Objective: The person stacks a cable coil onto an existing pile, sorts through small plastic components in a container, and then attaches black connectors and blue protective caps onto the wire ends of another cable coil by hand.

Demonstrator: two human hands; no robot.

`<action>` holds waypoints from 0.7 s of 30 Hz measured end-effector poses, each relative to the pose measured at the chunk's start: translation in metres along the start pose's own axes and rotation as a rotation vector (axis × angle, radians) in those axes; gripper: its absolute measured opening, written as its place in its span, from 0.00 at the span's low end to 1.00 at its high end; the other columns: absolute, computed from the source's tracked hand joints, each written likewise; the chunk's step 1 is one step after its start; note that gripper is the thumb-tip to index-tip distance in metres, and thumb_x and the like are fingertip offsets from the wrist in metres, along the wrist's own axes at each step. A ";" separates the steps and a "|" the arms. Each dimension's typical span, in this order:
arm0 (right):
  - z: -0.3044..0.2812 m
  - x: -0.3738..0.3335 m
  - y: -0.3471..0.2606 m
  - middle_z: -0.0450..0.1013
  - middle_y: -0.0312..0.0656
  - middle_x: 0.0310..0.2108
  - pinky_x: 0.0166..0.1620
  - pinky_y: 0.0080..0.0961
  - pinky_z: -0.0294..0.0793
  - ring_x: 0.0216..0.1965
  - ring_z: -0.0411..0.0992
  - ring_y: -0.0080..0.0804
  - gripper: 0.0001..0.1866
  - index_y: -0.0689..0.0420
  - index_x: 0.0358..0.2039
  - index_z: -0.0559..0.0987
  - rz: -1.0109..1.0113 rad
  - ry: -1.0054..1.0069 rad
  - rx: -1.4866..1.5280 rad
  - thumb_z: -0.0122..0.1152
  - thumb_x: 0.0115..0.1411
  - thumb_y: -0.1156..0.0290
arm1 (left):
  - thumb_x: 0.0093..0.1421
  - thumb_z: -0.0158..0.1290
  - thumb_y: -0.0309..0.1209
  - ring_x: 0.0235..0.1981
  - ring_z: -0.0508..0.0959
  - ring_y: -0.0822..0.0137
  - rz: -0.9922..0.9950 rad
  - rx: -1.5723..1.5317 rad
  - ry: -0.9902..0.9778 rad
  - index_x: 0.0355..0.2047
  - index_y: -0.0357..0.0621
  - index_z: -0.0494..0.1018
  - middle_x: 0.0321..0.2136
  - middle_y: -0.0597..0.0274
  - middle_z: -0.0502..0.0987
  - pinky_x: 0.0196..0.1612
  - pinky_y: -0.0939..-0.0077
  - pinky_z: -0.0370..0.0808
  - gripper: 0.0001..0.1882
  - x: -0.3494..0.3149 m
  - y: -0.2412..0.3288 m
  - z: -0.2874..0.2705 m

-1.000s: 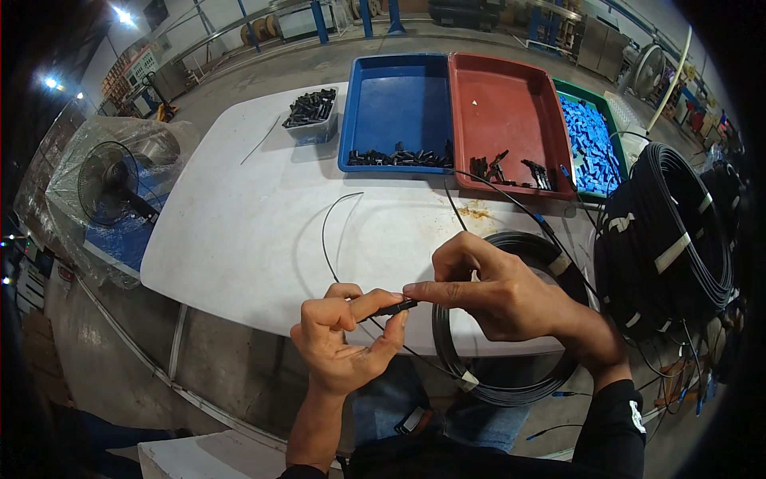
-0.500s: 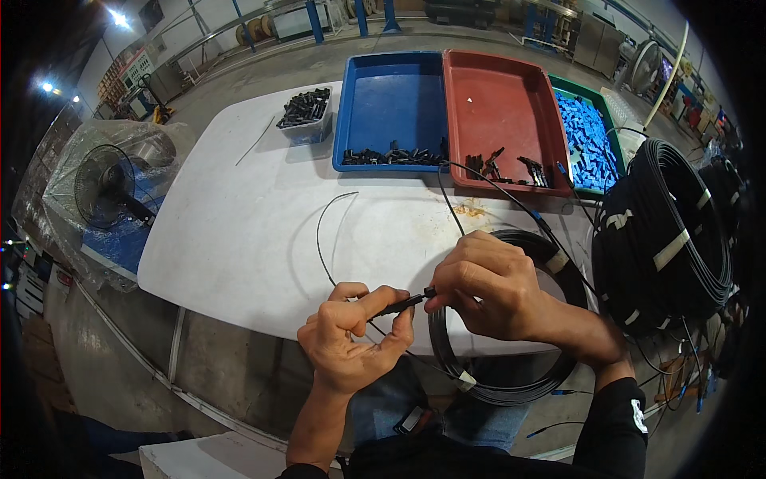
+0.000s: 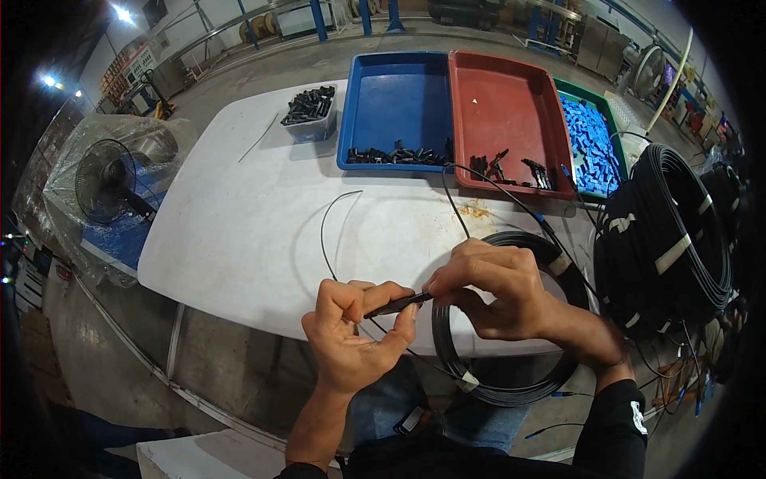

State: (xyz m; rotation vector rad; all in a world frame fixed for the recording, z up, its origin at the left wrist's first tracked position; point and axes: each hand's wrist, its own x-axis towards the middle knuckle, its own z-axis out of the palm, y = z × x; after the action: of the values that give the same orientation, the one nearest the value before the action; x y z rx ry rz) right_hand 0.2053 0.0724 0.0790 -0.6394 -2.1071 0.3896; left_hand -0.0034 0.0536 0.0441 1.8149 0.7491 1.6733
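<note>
My left hand (image 3: 355, 331) and my right hand (image 3: 491, 287) meet at the near edge of the white table (image 3: 239, 215). Between their fingertips they pinch a small black tube-shaped piece (image 3: 396, 303) fitted on a thin black cable (image 3: 329, 231). That cable loops away over the table top. Under my right wrist lies a flat coil of black cable (image 3: 479, 375) bound with white tape, overhanging the table edge.
At the far side stand a blue tray (image 3: 395, 96) with black pieces, a red tray (image 3: 503, 104) with a few parts, and a green tray (image 3: 594, 148) of blue pieces. A small clear bin (image 3: 307, 120) holds black parts. Big black cable coils (image 3: 666, 231) stand at right, a wrapped fan (image 3: 108, 184) at left.
Both hands have shifted slightly toward me and to the right, still pinching the black piece on the cable. The cable loop on the table has barely moved.
</note>
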 end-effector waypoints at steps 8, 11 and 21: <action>0.009 -0.002 0.008 0.79 0.43 0.26 0.29 0.28 0.76 0.25 0.77 0.35 0.13 0.60 0.29 0.79 -0.205 0.119 -0.113 0.67 0.43 0.89 | 0.49 0.66 0.17 0.29 0.81 0.73 -0.056 -0.015 -0.005 0.30 0.42 0.61 0.23 0.55 0.80 0.33 0.83 0.77 0.22 0.001 -0.002 0.001; 0.011 -0.003 0.005 0.80 0.45 0.27 0.29 0.28 0.76 0.26 0.78 0.36 0.12 0.62 0.29 0.78 -0.258 0.136 -0.143 0.66 0.43 0.89 | 0.49 0.66 0.17 0.31 0.83 0.71 -0.086 -0.022 -0.026 0.30 0.41 0.62 0.24 0.56 0.80 0.35 0.82 0.77 0.21 0.001 0.002 0.004; 0.014 -0.005 0.008 0.78 0.46 0.34 0.33 0.30 0.75 0.31 0.74 0.38 0.16 0.63 0.31 0.78 -0.187 0.107 -0.178 0.62 0.37 0.88 | 0.57 0.62 0.34 0.25 0.81 0.60 0.029 0.595 -0.209 0.40 0.46 0.75 0.27 0.62 0.83 0.38 0.66 0.71 0.13 0.024 0.022 -0.009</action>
State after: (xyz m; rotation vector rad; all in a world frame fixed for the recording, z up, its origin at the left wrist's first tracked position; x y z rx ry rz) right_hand 0.1989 0.0750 0.0639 -0.5466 -2.0914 0.0625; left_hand -0.0096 0.0562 0.0769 2.3602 1.2213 1.3269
